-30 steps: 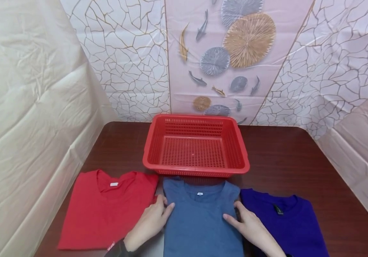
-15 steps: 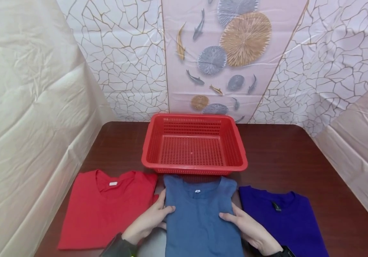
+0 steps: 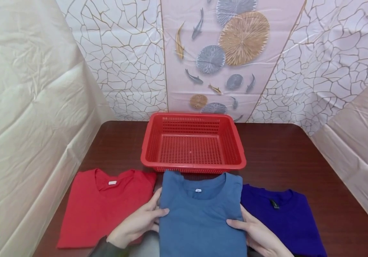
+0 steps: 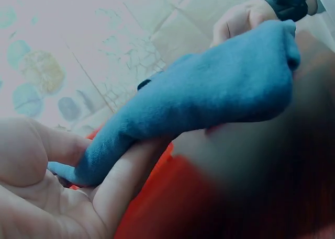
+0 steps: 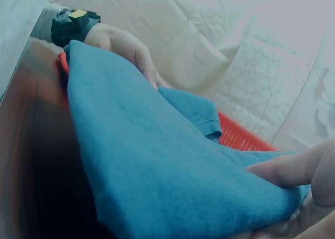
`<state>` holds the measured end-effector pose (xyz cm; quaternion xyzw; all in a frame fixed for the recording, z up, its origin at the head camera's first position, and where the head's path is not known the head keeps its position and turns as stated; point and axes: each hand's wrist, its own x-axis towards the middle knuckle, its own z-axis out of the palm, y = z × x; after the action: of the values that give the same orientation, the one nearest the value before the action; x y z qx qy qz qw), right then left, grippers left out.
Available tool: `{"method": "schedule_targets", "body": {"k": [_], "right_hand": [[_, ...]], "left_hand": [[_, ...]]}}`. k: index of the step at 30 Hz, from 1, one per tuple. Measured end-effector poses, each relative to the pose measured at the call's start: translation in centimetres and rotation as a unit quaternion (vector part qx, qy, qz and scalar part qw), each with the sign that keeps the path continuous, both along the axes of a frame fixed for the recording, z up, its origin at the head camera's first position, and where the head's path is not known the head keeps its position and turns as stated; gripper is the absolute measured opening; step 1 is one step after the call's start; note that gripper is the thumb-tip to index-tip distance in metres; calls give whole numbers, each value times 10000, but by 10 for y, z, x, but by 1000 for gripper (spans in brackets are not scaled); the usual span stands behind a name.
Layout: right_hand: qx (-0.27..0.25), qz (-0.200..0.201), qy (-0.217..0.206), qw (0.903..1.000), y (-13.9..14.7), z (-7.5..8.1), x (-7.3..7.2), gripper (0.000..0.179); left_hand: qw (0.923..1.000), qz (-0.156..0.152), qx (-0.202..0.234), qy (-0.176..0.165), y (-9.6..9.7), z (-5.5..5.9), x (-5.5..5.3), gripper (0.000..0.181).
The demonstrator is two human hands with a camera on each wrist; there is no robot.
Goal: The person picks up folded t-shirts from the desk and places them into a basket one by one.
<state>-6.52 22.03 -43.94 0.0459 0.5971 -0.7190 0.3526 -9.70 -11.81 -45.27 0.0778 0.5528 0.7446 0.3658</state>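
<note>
A folded blue T-shirt (image 3: 201,217) is held up off the table between both hands, its neckline and small white label facing the far side. My left hand (image 3: 140,219) grips its left edge, thumb on top and fingers underneath; the left wrist view shows the blue cloth (image 4: 188,92) pinched there. On the right edge my right hand (image 3: 258,230) grips likewise, its thumb pressing on the cloth (image 5: 146,145) in the right wrist view. To the left lies a folded red T-shirt (image 3: 107,210), and to the right a folded purple-blue T-shirt (image 3: 283,221).
Just beyond the blue T-shirt stands a red plastic basket (image 3: 193,166) with perforated walls and nothing in it. It sits on a dark brown table (image 3: 274,153). Patterned cloth hangings (image 3: 132,60) enclose the back and sides.
Both hands have slid under the blue T-shirt's edges and raised it from the table towards the camera. The red and purple-blue T-shirts and the basket stay in place.
</note>
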Motion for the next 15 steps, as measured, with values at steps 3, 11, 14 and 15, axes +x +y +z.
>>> {"method": "schedule_targets", "body": {"k": [3, 11, 14, 15], "right_hand": [[-35, -11, 73, 10000, 1, 12, 1, 93], [66, -156, 242, 9996, 1, 53, -10, 93], [-35, -183, 313, 9993, 1, 68, -19, 92], [-69, -185, 361, 9992, 0, 73, -23, 91]], "left_hand": [[9999, -67, 82, 77, -2, 13, -1, 79], [9997, -59, 45, 216, -3, 52, -17, 77], [9996, 4, 1, 282, -4, 66, -29, 77], [9995, 34, -32, 317, -4, 70, -34, 77]]}}
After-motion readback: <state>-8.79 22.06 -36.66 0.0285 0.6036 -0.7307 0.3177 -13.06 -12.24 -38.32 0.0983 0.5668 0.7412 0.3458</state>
